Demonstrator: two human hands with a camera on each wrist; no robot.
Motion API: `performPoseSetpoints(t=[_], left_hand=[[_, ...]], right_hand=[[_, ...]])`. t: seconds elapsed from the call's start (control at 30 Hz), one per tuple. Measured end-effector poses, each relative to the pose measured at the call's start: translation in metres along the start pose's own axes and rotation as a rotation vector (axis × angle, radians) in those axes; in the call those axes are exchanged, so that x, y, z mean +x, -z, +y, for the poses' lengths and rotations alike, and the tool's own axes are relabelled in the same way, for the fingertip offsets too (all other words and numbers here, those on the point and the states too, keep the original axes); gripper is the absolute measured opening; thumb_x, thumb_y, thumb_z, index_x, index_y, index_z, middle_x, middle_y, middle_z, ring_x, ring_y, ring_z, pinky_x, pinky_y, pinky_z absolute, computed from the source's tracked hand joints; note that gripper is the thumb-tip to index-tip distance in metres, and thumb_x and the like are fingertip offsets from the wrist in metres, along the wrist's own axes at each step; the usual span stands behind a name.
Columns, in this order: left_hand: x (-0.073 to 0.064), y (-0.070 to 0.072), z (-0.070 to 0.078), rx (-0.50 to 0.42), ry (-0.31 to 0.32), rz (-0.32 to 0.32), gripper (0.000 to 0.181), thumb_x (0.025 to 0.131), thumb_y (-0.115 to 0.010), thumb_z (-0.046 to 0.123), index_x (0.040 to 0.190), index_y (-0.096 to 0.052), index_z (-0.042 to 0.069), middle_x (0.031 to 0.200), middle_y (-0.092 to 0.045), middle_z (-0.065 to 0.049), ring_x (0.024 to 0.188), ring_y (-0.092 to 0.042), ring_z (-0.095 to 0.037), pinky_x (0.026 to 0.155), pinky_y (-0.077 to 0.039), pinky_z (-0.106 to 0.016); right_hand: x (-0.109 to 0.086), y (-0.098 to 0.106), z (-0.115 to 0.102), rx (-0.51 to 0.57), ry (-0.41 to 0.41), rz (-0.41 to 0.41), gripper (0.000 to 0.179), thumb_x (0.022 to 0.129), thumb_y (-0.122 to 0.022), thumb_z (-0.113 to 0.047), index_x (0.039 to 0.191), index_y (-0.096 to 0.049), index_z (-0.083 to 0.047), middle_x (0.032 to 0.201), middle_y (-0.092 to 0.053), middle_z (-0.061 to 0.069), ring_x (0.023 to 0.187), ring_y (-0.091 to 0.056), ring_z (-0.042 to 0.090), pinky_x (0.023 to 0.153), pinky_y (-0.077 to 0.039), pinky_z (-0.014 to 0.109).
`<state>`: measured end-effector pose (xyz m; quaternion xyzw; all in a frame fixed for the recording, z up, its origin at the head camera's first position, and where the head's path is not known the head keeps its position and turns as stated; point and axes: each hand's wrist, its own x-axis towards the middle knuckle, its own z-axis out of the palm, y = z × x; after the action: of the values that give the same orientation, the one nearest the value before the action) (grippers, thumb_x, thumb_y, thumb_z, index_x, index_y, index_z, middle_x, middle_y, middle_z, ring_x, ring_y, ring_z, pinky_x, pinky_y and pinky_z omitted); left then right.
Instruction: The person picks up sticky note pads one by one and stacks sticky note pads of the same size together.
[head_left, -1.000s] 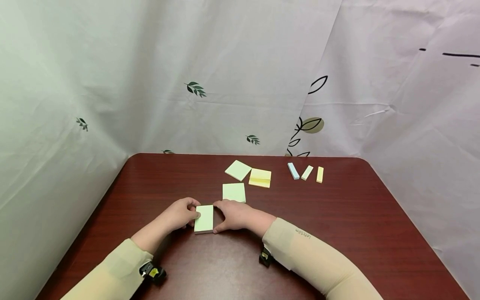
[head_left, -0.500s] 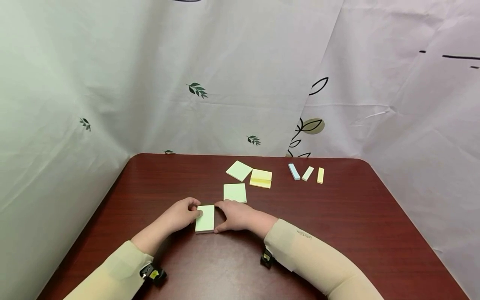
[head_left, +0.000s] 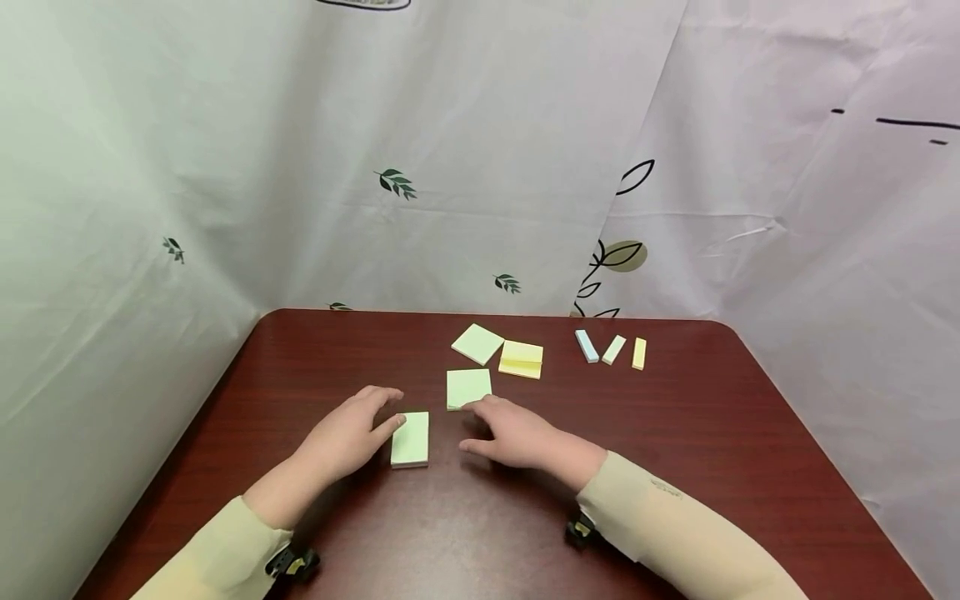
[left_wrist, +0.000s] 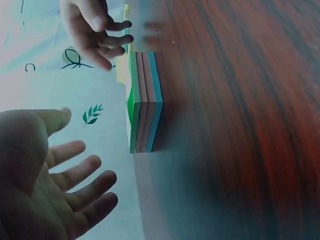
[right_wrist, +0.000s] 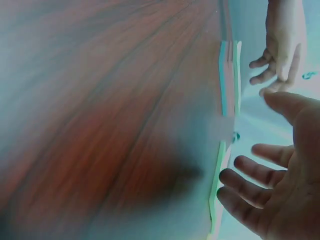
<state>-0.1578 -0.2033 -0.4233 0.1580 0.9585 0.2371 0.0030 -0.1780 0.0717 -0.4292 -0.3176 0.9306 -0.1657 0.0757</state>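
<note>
A small stack of sticky note pads lies on the table, pale green on top. From the side, the left wrist view shows its layers: green, pinkish, and blue at the bottom. My left hand is spread just left of the stack, its thumb tip overlapping the stack's edge in the head view. To the right, my right hand hovers apart from the stack with fingers loosely extended and nothing in them. Its fingertips overlap the front edge of a square pale green sticky note pad.
Farther back lie another pale green pad and a yellow pad with a crease across it. Three narrow note strips, blue, pale and yellow, lie at the back right. White curtains surround the dark red table.
Both hands have let go of the stack's sides. The right hand has drawn away to the right, and the left hand's fingers have opened out. The stack stays in place.
</note>
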Motion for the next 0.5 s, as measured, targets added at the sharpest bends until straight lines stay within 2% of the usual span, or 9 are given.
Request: performPoseSetpoints(t=[0.2, 0.33, 0.5], left_hand=[[-0.007, 0.001, 0.000, 0.122, -0.153, 0.015, 0.056, 0.098, -0.060, 0.041, 0.144, -0.051, 0.011, 0.144, -0.050, -0.012, 0.133, -0.045, -0.036, 0.105, -0.036, -0.057], [-0.011, 0.001, -0.002, 0.209, -0.200, 0.031, 0.063, 0.098, -0.055, 0.050, 0.150, -0.045, 0.016, 0.154, -0.039, -0.012, 0.141, -0.035, -0.038, 0.110, -0.029, -0.059], [-0.013, 0.002, -0.002, 0.290, -0.231, 0.057, 0.066, 0.099, -0.050, 0.056, 0.152, -0.041, 0.018, 0.159, -0.030, -0.011, 0.146, -0.026, -0.038, 0.114, -0.021, -0.057]], right_hand=[[-0.030, 0.012, 0.019, -0.032, -0.007, 0.073, 0.066, 0.097, -0.057, -0.053, 0.148, -0.046, -0.012, 0.143, -0.051, 0.006, 0.134, -0.046, 0.022, 0.108, -0.038, 0.044], [-0.046, 0.018, 0.030, -0.100, 0.034, 0.149, 0.066, 0.100, -0.050, -0.052, 0.151, -0.042, -0.011, 0.151, -0.044, 0.010, 0.141, -0.038, 0.028, 0.112, -0.032, 0.050], [-0.062, 0.024, 0.041, -0.190, 0.044, 0.206, 0.069, 0.101, -0.045, -0.056, 0.154, -0.037, -0.012, 0.156, -0.037, 0.011, 0.145, -0.030, 0.032, 0.116, -0.025, 0.049]])
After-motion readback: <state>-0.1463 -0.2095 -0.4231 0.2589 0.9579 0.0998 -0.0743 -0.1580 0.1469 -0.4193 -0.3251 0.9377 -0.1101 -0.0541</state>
